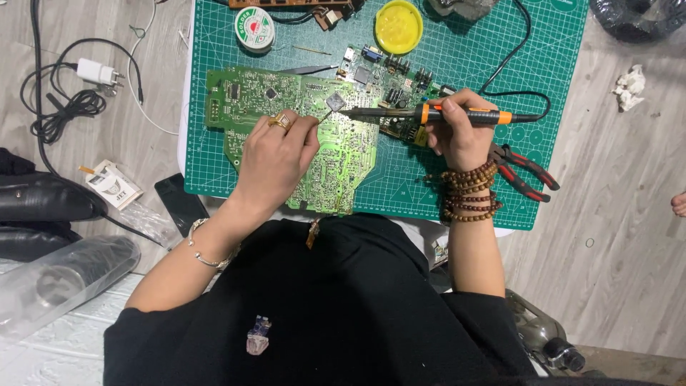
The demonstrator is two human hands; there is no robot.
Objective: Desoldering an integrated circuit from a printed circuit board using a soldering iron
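Left hand (275, 154) on flat green circuit board (300, 136); right hand (457, 132) grips slim soldering iron (429, 114)

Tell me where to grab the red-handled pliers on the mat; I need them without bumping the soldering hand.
Take the pliers by the two red handles, coming from the right mat edge. The handles splay outward toward that edge, free of clutter, while the head lies tucked near the beaded wrist of the right hand holding the soldering iron.
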